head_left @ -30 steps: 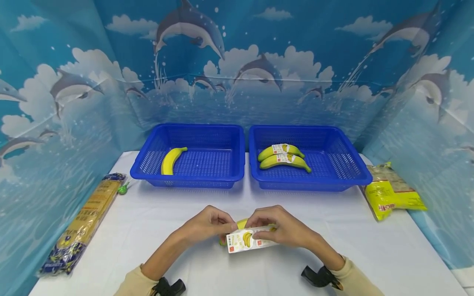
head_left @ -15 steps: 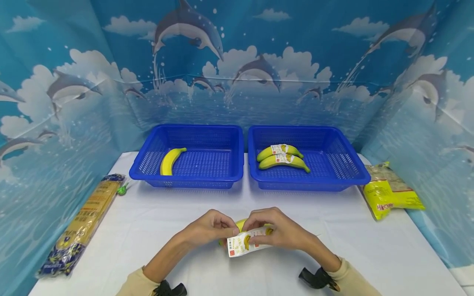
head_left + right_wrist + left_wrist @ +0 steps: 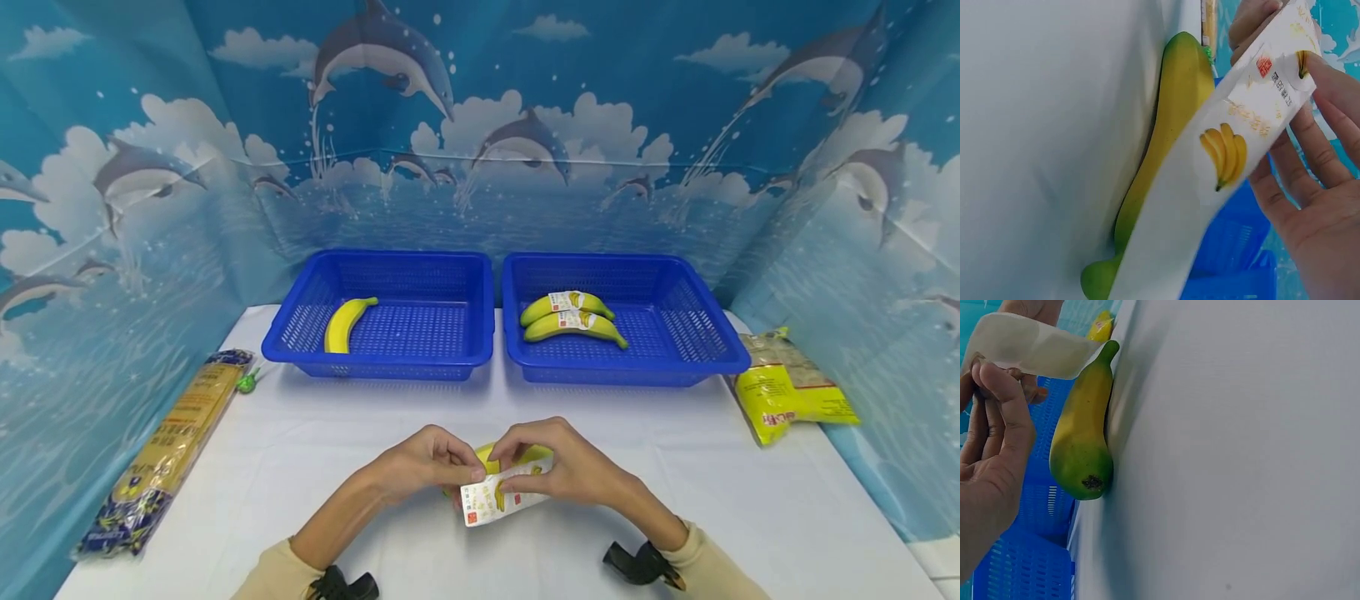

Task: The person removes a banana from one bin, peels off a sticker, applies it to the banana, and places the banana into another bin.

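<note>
Left hand (image 3: pixel 427 460): fingers bent, pinching one end of the label between thumb and fingertips.

Right hand (image 3: pixel 576 465): grasping the same label farther along, thumb on the printed face, fingers behind.

Label (image 3: pixel 482 502): one strip, white, printed with bananas, red marks and gold lettering; pale, plain back. Held slantwise between the hands, on the person's side of the banana. Whether it touches the fruit cannot be told.

Banana (image 3: pixel 1082 434): one, yellow with green ends, lying on the white table (image 3: pixel 420 571) beneath the hands; partly covered by the label in the right wrist view.

Left basket (image 3: pixel 405 362): blue, perforated, holding a yellow banana (image 3: pixel 341 329) near its left wall.

Right basket (image 3: pixel 630 367): blue, matching, just beside the other; holding two labelled bananas (image 3: pixel 543 330), side by side toward its left.

Packet (image 3: pixel 172 450): long, gold and dark blue, at the table's left edge.

Green item (image 3: pixel 246 383): small, near the packet's far end.

Bag (image 3: pixel 795 404): yellow, beside the right basket.

Curtain (image 3: pixel 480 212): blue, dolphin print, behind the baskets and along both sides.
</note>
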`<state>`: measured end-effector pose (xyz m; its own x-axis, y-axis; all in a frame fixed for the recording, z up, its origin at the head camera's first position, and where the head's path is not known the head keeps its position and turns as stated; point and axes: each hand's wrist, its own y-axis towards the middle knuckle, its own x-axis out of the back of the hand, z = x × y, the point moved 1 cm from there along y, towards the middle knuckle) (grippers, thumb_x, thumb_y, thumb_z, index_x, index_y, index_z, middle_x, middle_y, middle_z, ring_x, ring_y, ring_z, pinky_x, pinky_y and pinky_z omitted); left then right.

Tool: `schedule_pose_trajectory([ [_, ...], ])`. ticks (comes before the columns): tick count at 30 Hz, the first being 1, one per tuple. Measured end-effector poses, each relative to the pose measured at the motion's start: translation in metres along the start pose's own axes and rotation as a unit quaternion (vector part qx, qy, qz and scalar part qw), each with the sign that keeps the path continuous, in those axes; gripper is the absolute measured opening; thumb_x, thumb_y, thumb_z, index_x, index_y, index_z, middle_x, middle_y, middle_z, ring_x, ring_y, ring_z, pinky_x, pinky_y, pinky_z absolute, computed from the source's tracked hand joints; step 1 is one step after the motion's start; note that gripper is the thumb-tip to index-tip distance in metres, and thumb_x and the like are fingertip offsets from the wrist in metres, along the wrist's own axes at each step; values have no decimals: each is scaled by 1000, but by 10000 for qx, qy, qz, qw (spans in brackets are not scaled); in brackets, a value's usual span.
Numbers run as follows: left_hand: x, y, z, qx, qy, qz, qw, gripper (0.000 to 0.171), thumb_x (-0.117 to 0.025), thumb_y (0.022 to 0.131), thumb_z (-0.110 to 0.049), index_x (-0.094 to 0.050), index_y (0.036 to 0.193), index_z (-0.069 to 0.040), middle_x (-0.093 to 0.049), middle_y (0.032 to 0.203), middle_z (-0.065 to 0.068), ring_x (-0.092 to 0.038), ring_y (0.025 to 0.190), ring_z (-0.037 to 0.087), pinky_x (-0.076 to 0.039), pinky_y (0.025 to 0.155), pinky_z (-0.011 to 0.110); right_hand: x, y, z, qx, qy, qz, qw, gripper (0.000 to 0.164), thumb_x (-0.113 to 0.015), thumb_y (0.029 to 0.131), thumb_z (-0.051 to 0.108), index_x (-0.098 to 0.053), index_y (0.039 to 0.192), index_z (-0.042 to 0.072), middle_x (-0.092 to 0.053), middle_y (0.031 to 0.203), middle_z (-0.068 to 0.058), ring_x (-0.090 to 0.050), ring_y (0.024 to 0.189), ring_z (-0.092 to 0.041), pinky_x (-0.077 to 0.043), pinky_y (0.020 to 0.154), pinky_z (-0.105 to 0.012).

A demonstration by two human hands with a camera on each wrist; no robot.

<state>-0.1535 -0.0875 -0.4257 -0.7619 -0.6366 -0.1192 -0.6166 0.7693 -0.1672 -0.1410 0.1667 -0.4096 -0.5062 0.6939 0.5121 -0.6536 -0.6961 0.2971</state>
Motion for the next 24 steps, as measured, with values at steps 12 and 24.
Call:
schedule_pose_trajectory([
  [12,-2,2,3,53,-220,-15,9997,29,-71,102,-6,-70,113,21,-80,90,4,-71,75,11,-59,66,23,-8,3,2,420,258,-93,9987,18,-88,92,13,-77,105,17,-77,98,4,-72,90,-12,-64,83,-34],
  [24,-4,3,6,143,-270,-48,9995,28,-70,103,-5,-71,113,21,-80,92,5,-72,78,12,-61,69,24,-11,4,-1,522,316,39,9981,14,-87,91,10,-80,103,13,-78,97,1,-73,89,-14,-65,82,-34],
])
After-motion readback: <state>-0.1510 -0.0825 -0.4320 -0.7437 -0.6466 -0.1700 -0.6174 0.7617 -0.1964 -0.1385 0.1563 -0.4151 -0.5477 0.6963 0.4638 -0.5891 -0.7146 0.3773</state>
